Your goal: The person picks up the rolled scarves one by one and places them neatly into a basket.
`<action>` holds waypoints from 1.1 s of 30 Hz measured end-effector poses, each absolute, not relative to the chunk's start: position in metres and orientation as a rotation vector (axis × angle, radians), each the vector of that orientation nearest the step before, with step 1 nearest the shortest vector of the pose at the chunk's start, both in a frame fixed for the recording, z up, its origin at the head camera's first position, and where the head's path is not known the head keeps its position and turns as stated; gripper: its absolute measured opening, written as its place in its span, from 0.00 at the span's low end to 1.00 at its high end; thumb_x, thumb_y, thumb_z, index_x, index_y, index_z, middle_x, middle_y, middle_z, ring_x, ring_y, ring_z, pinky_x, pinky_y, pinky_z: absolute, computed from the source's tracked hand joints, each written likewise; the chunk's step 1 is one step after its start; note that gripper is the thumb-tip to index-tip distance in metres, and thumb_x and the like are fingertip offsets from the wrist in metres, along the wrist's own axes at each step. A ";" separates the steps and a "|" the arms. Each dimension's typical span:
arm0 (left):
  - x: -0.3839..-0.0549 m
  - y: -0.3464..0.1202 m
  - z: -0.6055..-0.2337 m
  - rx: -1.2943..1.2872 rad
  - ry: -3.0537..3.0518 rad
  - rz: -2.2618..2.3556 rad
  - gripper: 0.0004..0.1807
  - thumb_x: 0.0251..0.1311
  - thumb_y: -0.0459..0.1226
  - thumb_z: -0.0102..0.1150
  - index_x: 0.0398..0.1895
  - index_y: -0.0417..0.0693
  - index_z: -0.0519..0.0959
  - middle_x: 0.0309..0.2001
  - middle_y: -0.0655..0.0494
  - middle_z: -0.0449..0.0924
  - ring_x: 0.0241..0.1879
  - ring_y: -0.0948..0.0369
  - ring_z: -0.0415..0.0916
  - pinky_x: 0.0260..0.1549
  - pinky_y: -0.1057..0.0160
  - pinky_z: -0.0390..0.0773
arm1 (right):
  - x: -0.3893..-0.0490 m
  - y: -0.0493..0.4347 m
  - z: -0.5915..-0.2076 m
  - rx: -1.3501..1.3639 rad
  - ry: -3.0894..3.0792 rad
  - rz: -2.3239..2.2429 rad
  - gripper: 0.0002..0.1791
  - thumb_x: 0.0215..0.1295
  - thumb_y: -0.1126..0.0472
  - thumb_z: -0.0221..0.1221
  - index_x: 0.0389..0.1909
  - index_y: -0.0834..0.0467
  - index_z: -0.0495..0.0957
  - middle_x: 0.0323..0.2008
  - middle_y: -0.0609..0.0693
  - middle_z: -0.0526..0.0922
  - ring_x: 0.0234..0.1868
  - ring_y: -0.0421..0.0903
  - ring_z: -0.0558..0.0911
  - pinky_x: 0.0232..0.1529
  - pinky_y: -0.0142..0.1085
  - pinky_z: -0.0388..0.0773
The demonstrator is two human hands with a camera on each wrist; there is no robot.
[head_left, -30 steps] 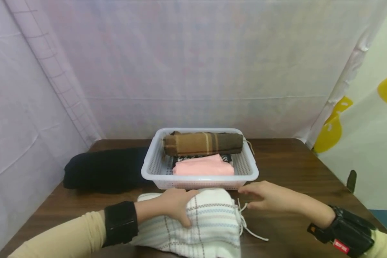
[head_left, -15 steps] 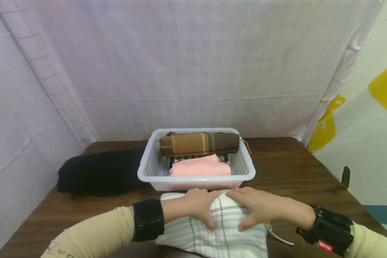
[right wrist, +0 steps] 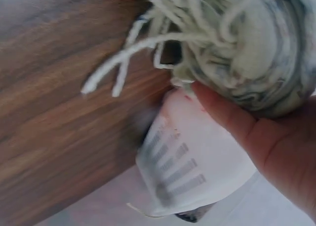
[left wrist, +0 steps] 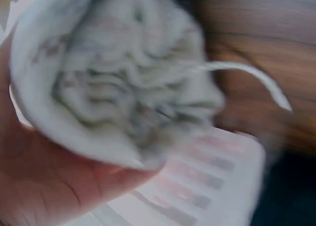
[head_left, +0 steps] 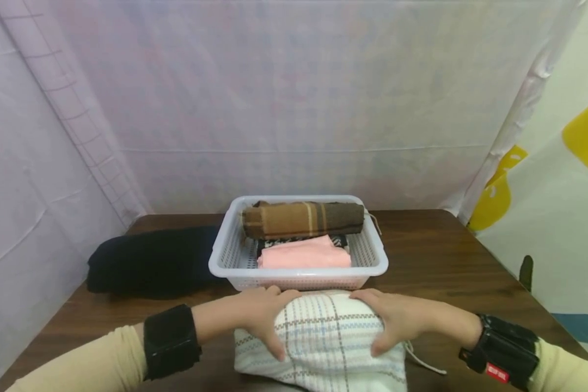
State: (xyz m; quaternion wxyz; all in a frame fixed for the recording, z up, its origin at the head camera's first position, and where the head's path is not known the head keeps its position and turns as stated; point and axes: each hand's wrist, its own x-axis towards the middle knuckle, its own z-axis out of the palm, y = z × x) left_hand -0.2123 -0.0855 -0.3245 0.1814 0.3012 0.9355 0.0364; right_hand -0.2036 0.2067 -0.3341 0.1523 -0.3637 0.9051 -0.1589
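Note:
A rolled white plaid scarf (head_left: pixel 323 337) with brown and blue stripes lies at the near edge of the table. My left hand (head_left: pixel 259 316) grips it from the left, thumb towards me and fingers over its far side. From the right, my right hand (head_left: pixel 402 318) holds the roll in the same way. The left wrist view shows one end of the scarf (left wrist: pixel 133 72) with its folded layers and a loose cord. White fringe cords (right wrist: pixel 128 53) hang from the other end in the right wrist view. Most fingertips are hidden behind the roll.
Just beyond the scarf stands a white plastic basket (head_left: pixel 299 270). Inside lie a rolled brown plaid scarf (head_left: pixel 304 219), a folded pink cloth (head_left: pixel 304 253) and a black-and-white patterned cloth. A black bundle of fabric (head_left: pixel 152 264) sits left of the basket on the wooden table (head_left: pixel 421 245).
The right hand has come from beside the scarf onto its right part. The left hand slid right over the scarf, then back left. The scarf shifted right in the view.

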 end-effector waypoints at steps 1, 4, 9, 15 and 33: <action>-0.212 -0.092 -0.324 0.841 2.633 0.131 0.56 0.24 0.61 0.73 0.64 0.66 0.58 0.47 0.55 0.69 0.43 0.59 0.69 0.38 0.56 0.72 | -0.204 0.208 -0.335 -1.031 2.588 -0.471 0.53 0.39 0.44 0.69 0.64 0.61 0.55 0.59 0.57 0.64 0.57 0.54 0.68 0.53 0.49 0.69; -0.211 -0.107 -0.327 0.834 2.625 0.225 0.54 0.23 0.57 0.75 0.62 0.63 0.59 0.44 0.56 0.68 0.41 0.60 0.69 0.37 0.58 0.72 | -0.203 0.211 -0.336 -0.995 2.542 -0.529 0.54 0.40 0.44 0.69 0.66 0.61 0.52 0.61 0.57 0.62 0.59 0.56 0.66 0.54 0.51 0.68; -0.207 -0.120 -0.334 0.861 2.612 0.374 0.52 0.21 0.50 0.76 0.59 0.61 0.59 0.42 0.57 0.66 0.38 0.61 0.67 0.35 0.60 0.72 | -0.204 0.217 -0.338 -0.989 2.478 -0.592 0.57 0.39 0.47 0.70 0.67 0.62 0.48 0.63 0.61 0.58 0.62 0.58 0.62 0.57 0.54 0.64; -0.211 -0.127 -0.340 0.964 2.581 0.481 0.53 0.21 0.44 0.76 0.59 0.56 0.58 0.43 0.57 0.66 0.43 0.61 0.65 0.39 0.61 0.71 | -0.206 0.219 -0.341 -1.011 2.445 -0.626 0.60 0.37 0.53 0.72 0.67 0.64 0.45 0.63 0.62 0.56 0.61 0.58 0.61 0.57 0.50 0.65; -0.218 -0.126 -0.357 1.072 2.615 0.680 0.47 0.19 0.30 0.74 0.53 0.48 0.63 0.40 0.58 0.71 0.38 0.63 0.70 0.38 0.67 0.71 | -0.213 0.220 -0.370 -1.170 2.445 -0.877 0.51 0.34 0.65 0.69 0.62 0.63 0.52 0.51 0.54 0.69 0.49 0.43 0.72 0.50 0.35 0.70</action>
